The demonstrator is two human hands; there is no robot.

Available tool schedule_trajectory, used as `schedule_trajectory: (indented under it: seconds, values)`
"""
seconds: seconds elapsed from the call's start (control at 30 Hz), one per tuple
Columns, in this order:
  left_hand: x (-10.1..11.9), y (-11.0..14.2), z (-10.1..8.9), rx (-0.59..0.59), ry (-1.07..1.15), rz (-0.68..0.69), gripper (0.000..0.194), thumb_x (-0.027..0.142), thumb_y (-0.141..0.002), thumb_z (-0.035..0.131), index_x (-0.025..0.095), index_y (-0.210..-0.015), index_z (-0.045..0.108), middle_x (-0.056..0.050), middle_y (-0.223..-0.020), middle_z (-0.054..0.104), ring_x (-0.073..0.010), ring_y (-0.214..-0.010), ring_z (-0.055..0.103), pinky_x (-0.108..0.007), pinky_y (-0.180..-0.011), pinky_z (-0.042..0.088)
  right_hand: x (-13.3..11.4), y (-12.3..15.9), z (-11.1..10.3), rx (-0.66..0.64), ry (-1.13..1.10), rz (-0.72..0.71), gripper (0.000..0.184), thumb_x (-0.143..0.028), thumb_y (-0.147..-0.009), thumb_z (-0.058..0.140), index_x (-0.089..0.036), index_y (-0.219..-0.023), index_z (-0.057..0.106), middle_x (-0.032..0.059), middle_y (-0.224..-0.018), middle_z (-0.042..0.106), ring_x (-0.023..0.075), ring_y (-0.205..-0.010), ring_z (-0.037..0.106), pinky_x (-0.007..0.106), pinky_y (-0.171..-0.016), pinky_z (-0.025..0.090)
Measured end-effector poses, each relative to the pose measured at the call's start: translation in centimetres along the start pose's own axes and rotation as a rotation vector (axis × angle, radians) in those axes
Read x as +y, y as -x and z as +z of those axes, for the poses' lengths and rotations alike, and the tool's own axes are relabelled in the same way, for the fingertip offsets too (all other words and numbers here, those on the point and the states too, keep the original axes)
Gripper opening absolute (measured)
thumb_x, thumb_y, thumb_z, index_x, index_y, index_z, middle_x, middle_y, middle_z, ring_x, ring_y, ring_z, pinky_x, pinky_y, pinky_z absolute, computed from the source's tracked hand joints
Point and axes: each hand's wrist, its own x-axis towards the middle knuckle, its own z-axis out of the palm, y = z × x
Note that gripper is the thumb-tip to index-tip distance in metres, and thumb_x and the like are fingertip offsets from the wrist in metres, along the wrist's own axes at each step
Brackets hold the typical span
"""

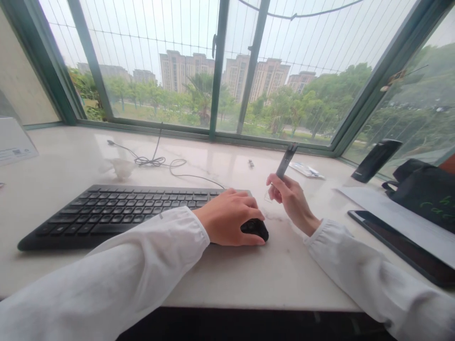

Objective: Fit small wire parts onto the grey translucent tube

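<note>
My left hand (pixel 229 218) reaches over the right end of the black keyboard (pixel 135 204), its fingers curled around a black mouse (pixel 255 228). Most of the mouse is hidden under the palm. Off to the right, my right hand (pixel 292 201) is raised above the table and grips a slim dark grey tool (pixel 286 161) between thumb and fingers. The tool points upward, with a notched top end. Thin wire loops (pixel 268 196) show below the fingers, seemingly at the tool's lower end.
A black cable (pixel 151 161) lies coiled behind the keyboard. Further back are a small metallic piece (pixel 250 163) and a white packet (pixel 306 170). On the right sit a phone (pixel 398 244), white paper (pixel 401 215), a black bag (pixel 424 189) and an upright black object (pixel 377 160). A white box (pixel 16 142) stands left.
</note>
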Motion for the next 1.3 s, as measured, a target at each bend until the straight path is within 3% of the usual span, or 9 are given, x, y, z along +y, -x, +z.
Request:
schedule_trajectory:
  seconds: [0.2,0.37,0.47,0.57,0.7,1.0,1.17,1.3]
  values:
    - [0.1,-0.1,0.3,-0.019,0.086,0.037,0.027,0.049,-0.087,0.063,0.028,-0.103,0.068,0.001,-0.098,0.068,-0.0200,-0.096,0.059,-0.035,-0.086,0.041,-0.3,0.2,-0.4,-0.043,-0.004,-0.041,0.039,-0.054,-0.090,0.055,-0.018,-0.074,0.059,-0.0027,-0.051,0.053,0.0096,-0.048,0.042,0.024,-0.048,0.030]
    - [0.6,-0.2,-0.1,0.015,0.179,0.022,0.028,0.037,-0.083,0.069,0.024,-0.106,0.064,-0.001,-0.104,0.066,-0.0171,-0.095,0.060,-0.031,-0.086,0.045,-0.1,0.0,-1.0,-0.038,-0.050,-0.081,0.038,-0.054,-0.089,0.056,-0.017,-0.079,0.060,-0.0015,-0.055,0.057,0.0091,-0.047,0.042,0.023,-0.046,0.032]
    - [0.4,-0.1,-0.7,0.113,0.176,-0.022,0.034,0.030,-0.084,0.066,0.023,-0.116,0.059,-0.002,-0.111,0.064,-0.0166,-0.096,0.061,-0.030,-0.087,0.048,-0.1,-0.2,-1.3,-0.048,-0.118,-0.099,0.035,-0.052,-0.087,0.059,-0.018,-0.081,0.059,-0.0007,-0.058,0.061,0.0095,-0.047,0.046,0.023,-0.046,0.037]
    - [-0.6,0.1,-1.4,0.303,0.131,-0.122,0.041,0.026,-0.084,0.063,0.023,-0.125,0.056,-0.004,-0.110,0.061,-0.0142,-0.087,0.061,-0.031,-0.084,0.051,-0.1,-0.4,-1.5,-0.083,-0.172,-0.075,0.034,-0.052,-0.086,0.061,-0.019,-0.079,0.057,0.0003,-0.062,0.063,0.0109,-0.049,0.051,0.023,-0.046,0.042]
    - [-1.9,0.3,-1.9,0.464,0.064,-0.209,0.025,0.026,-0.087,0.061,0.023,-0.112,0.066,-0.004,-0.108,0.057,-0.0110,-0.080,0.060,-0.030,-0.082,0.053,-0.5,-0.1,-1.6,-0.127,-0.120,-0.069,0.040,-0.055,-0.087,0.058,-0.018,-0.070,0.055,0.0017,-0.064,0.063,0.0106,-0.051,0.052,0.024,-0.050,0.044]
    - [-1.1,0.0,-1.5,0.463,0.085,-0.169,0.011,0.025,-0.091,0.060,0.020,-0.099,0.066,-0.001,-0.098,0.068,-0.0092,-0.079,0.065,-0.023,-0.079,0.052,-1.5,1.7,-1.7,-0.250,0.219,-0.390,0.025,-0.045,-0.091,0.055,-0.020,-0.088,0.060,-0.0057,-0.052,0.059,0.0087,-0.043,0.049,0.022,-0.051,0.038]
    - [-1.3,0.1,-1.5,0.438,0.056,-0.214,0.019,0.035,-0.094,0.059,0.023,-0.107,0.065,0.002,-0.092,0.073,-0.0085,-0.069,0.066,-0.021,-0.071,0.050,-1.2,1.6,-1.5,-0.249,0.230,-0.403,0.028,-0.047,-0.092,0.054,-0.020,-0.086,0.061,-0.0049,-0.051,0.057,0.0094,-0.044,0.048,0.022,-0.050,0.037]
    - [-1.5,0.2,-1.5,0.342,0.034,-0.291,0.028,0.046,-0.095,0.053,0.023,-0.104,0.066,0.004,-0.072,0.070,-0.0101,-0.060,0.063,-0.023,-0.065,0.048,-0.7,1.5,-1.2,-0.306,0.203,-0.378,0.030,-0.046,-0.092,0.053,-0.019,-0.083,0.061,-0.0041,-0.052,0.056,0.0100,-0.046,0.048,0.022,-0.048,0.035]
